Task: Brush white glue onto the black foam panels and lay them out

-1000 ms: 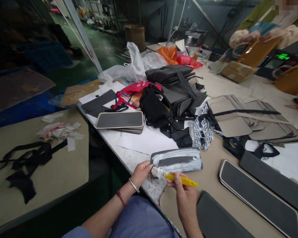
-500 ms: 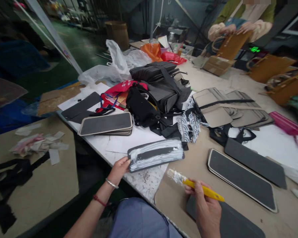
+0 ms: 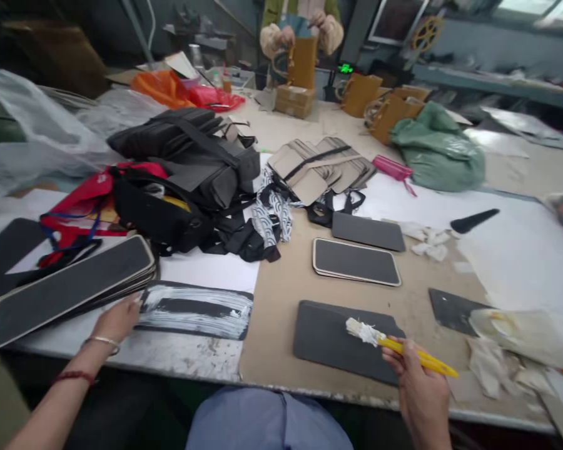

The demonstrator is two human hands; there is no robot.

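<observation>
At the table's front left, my left hand (image 3: 118, 322) pinches the left end of a dark rectangular panel (image 3: 194, 306). White paste streaks cover its face around a bare dark strip in the middle. My right hand (image 3: 420, 381) is closed round the yellow handle of a paintbrush (image 3: 417, 356), whose bristles are caked in white paste. The brush tip hovers over or touches a plain dark panel (image 3: 319, 337) near the front edge; I cannot tell which. Beside my left hand lies a stack of dark panels with pale borders (image 3: 75, 281).
Further back are another pale-bordered stack (image 3: 356, 262), a black bundle (image 3: 182, 150), grey-beige pieces (image 3: 309, 169) and a pink pouch (image 3: 392, 168). A green bag (image 3: 438, 150) and crumpled wrapping (image 3: 520, 337) lie right. A co-worker (image 3: 303, 31) handles a brown bag across the table.
The view has swung right. My left hand has brought the pasted panel down beside the left stack. My right hand, still gripping the brush, now has it above the plain dark panel.
</observation>
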